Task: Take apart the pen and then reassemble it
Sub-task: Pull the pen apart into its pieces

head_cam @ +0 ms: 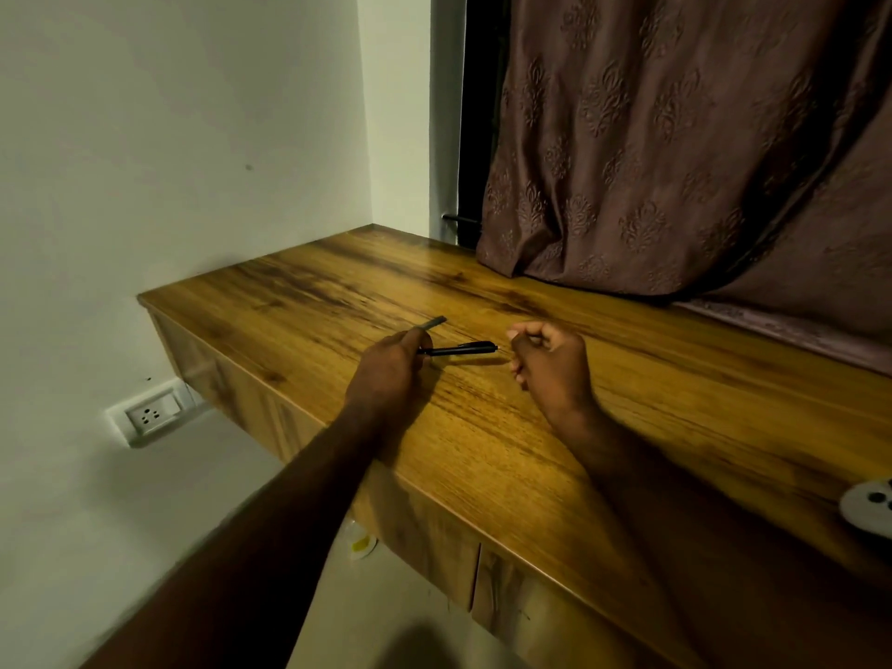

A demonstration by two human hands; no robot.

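The left hand [391, 366] pinches the black pen body [458, 350] just above the counter [482, 451], its long axis running left to right, open tip toward the right hand [550, 362]. A grey piece [432, 323] juts far-right from the same grip. The right hand's curled fingers pinch something too small to identify.

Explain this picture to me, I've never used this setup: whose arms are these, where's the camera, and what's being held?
There is no machine here. A person works with bare hands, and the single camera sits on their head, looking forward and down. The left hand holds two pieces: a black pen body pointing right, and a grey sleeve-like piece sticking up and away. The right hand is loosely curled near the pen's tip, pinching something too thin to make out. Both work just above a wooden desk. A white round object lies at its right edge; a curtain hangs behind.
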